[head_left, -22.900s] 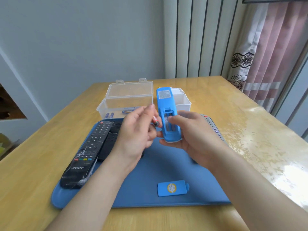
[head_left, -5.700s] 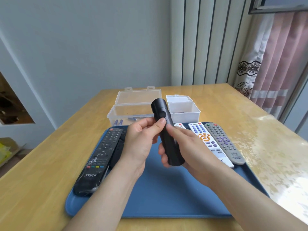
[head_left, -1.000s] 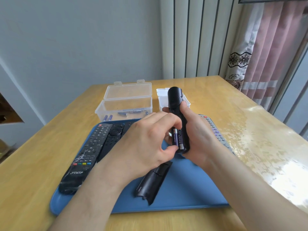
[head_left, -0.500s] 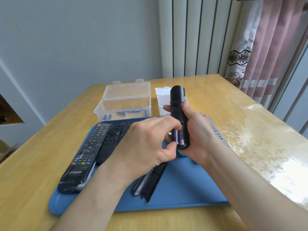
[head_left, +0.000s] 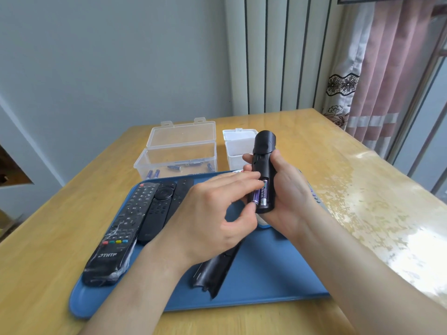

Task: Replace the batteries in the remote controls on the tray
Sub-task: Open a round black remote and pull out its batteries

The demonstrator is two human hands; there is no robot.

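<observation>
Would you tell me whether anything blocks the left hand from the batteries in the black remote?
Nothing visible does. The cover lies off on the tray, and the left hand pinches a battery in the remote held by the right hand.

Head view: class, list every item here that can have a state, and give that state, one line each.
black remote, cover off, gripped by right hand
purple battery, in the compartment, pinched by left hand
second battery, seated beside it
battery cover, detached, lying on tray
clear box, lid open
white box, lid open
</observation>
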